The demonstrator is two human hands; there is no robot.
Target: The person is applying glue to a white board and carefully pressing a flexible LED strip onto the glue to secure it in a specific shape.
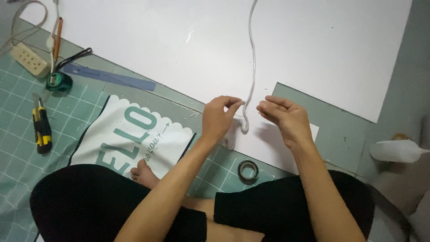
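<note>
Pinching a white cord over a large white sheet

Lying at the upper left of the frame, a beige power strip (pixel 28 59) sits beside an orange pen (pixel 58 35), with a green tape measure (pixel 58 81) just below them and a blue ruler (pixel 109 77) stretching rightward across the green grid mat (pixel 18 134). A yellow-and-black utility knife (pixel 41 127) rests at the left edge. A white cloth with teal lettering (pixel 130 134) lies on the mat in front of the seated person's black-clad knees, a bare foot (pixel 144 174) touching it.

At centre, the left hand (pixel 218 117) has its grip closed, thumb and fingertips pinching a white cord (pixel 253 58) that runs down from the top of the frame over the white sheet (pixel 313 49). The cord's lower end curls into a small hook between the two hands. The right hand (pixel 286 118) hovers just beside it, fingers loosely curled and narrow; whether it touches the cord cannot be told.

A dark tape roll (pixel 248 170) lies below the hands, near the right knee. A white plastic object (pixel 396 150) sits at the right edge.
</note>
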